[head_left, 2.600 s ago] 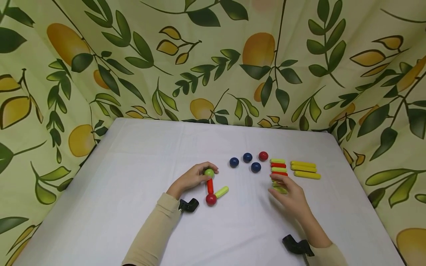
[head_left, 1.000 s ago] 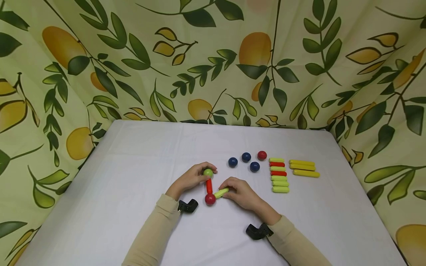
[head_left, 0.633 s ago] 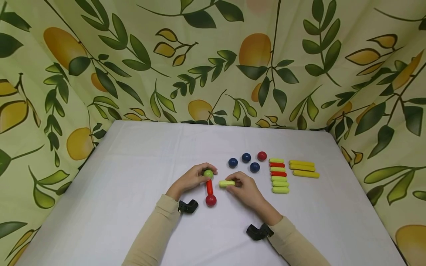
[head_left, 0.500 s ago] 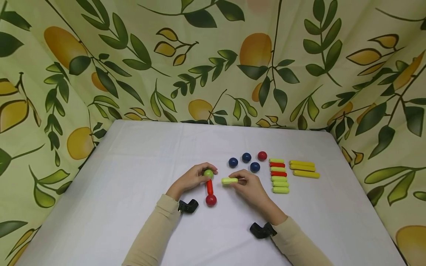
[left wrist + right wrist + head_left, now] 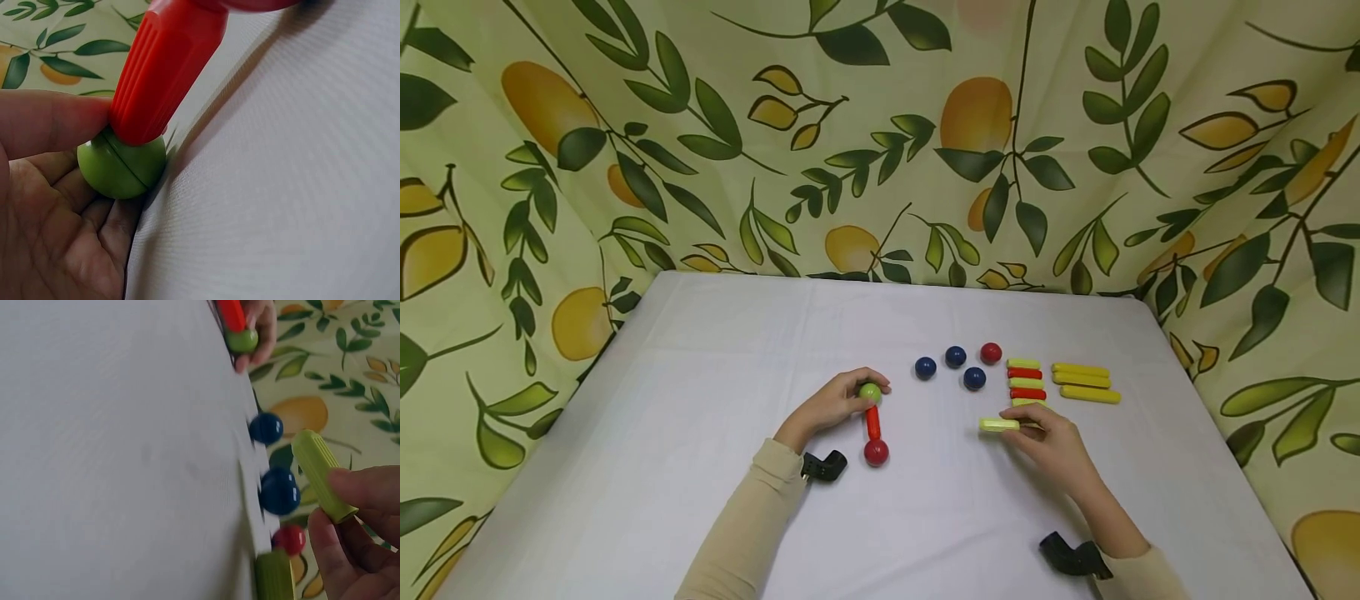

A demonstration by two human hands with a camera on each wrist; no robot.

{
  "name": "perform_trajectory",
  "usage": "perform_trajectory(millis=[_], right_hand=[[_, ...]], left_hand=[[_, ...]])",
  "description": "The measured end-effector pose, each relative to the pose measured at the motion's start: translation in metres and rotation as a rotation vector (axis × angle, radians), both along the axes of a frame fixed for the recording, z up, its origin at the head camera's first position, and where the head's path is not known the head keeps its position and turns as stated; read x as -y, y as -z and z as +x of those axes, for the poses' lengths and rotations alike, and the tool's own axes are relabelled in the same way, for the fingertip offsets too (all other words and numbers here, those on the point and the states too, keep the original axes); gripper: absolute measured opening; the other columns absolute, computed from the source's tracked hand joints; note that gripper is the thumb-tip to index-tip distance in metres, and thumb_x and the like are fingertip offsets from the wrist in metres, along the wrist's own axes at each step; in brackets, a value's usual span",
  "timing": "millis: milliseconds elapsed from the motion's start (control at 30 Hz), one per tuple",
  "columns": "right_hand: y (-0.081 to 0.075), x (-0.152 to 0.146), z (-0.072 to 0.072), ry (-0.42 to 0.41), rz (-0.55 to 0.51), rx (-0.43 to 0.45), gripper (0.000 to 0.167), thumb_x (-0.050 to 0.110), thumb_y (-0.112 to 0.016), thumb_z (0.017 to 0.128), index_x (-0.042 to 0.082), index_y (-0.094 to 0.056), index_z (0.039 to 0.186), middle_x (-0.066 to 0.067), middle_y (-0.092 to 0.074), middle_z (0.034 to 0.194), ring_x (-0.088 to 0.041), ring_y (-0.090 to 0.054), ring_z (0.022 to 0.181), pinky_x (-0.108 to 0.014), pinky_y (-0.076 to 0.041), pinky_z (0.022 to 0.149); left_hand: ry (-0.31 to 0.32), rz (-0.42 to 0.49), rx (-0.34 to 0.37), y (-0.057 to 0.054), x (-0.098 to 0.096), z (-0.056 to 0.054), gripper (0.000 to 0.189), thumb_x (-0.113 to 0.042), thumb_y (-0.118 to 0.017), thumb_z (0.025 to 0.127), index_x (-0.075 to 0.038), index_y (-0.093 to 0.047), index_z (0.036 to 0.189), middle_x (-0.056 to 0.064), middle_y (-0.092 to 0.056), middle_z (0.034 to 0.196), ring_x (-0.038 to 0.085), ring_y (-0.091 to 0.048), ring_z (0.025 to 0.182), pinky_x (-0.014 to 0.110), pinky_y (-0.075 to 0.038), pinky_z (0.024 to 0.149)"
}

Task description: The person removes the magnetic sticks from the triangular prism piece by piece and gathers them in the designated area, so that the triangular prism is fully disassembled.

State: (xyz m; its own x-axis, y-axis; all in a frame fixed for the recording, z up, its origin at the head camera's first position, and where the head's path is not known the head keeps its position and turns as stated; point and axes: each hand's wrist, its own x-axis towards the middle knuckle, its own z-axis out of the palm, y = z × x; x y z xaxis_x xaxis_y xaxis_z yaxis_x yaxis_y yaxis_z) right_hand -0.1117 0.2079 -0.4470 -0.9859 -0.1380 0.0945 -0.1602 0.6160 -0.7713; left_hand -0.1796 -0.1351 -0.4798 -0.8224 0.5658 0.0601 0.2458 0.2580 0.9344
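Note:
My left hand [image 5: 831, 403] holds a green ball [image 5: 119, 165], thumb against it where a short red rod [image 5: 873, 422] joins on. That rod's near end carries a red ball [image 5: 876, 452]. Between thumb and fingers, my right hand [image 5: 1051, 440] pinches a short yellow-green ribbed rod [image 5: 322, 475]. It is held just left of a column of short red and yellow-green rods [image 5: 1026, 384], and the hand hides the column's near end.
Several dark blue balls [image 5: 956, 357] and a loose red ball [image 5: 991, 353] lie on the white tablecloth [image 5: 737, 333] left of the rods. Longer yellow rods [image 5: 1090, 395] lie further right. A leaf-patterned curtain [image 5: 880, 167] surrounds the table's back and sides.
My right hand has taken the yellow-green rod off the red ball and carried it right, over to the rod column. My left hand has stayed on the green ball.

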Motion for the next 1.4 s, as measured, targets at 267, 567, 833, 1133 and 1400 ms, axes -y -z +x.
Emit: perform_trajectory(millis=[267,567,833,1133,1400], right_hand=[[0.009,-0.035,0.016,0.07,0.118,0.081,0.024,0.011,-0.071,0.084,0.005,-0.067,0.108,-0.015,-0.064,0.114,-0.024,-0.061,0.1,-0.015,-0.051,0.076],[0.017,-0.044,0.018,0.112,0.2,0.041,0.026,0.008,-0.072,0.082,0.003,-0.065,0.107,-0.015,-0.065,0.107,-0.022,-0.061,0.09,-0.016,-0.049,0.068],[0.024,-0.043,0.015,0.182,0.228,-0.021,0.027,0.006,-0.073,0.08,-0.002,-0.059,0.101,-0.012,-0.059,0.091,-0.019,-0.057,0.079,-0.017,-0.047,0.063],[0.018,-0.037,0.019,0.279,0.184,-0.189,0.027,0.007,-0.072,0.08,0.001,-0.058,0.101,-0.009,-0.057,0.096,-0.014,-0.052,0.085,-0.007,-0.039,0.072],[0.009,-0.015,0.013,0.226,0.101,-0.293,0.022,-0.001,-0.072,0.078,-0.001,-0.06,0.097,-0.009,-0.059,0.094,-0.009,-0.051,0.081,-0.001,-0.037,0.075]], left_hand=[[-0.001,0.002,0.043,-0.002,-0.001,0.0,0.031,0.0,-0.053,0.09,-0.001,-0.056,0.121,0.016,-0.061,0.12,0.029,-0.052,0.117,0.038,-0.036,0.106],[-0.01,0.011,0.054,-0.001,-0.002,0.0,0.03,0.001,-0.054,0.089,-0.001,-0.057,0.12,0.015,-0.062,0.119,0.027,-0.051,0.116,0.038,-0.035,0.106],[-0.03,-0.018,0.056,-0.001,-0.001,0.0,0.027,-0.001,-0.056,0.091,-0.004,-0.06,0.117,0.011,-0.062,0.118,0.023,-0.051,0.115,0.044,-0.032,0.108],[-0.088,-0.066,0.036,0.003,-0.003,-0.003,0.027,-0.004,-0.06,0.091,0.002,-0.059,0.117,0.016,-0.06,0.121,0.025,-0.052,0.116,0.042,-0.037,0.106],[-0.166,-0.022,0.037,0.005,-0.003,-0.002,0.032,-0.014,-0.074,0.081,-0.005,-0.062,0.109,0.012,-0.061,0.118,0.02,-0.057,0.112,0.03,-0.046,0.096]])
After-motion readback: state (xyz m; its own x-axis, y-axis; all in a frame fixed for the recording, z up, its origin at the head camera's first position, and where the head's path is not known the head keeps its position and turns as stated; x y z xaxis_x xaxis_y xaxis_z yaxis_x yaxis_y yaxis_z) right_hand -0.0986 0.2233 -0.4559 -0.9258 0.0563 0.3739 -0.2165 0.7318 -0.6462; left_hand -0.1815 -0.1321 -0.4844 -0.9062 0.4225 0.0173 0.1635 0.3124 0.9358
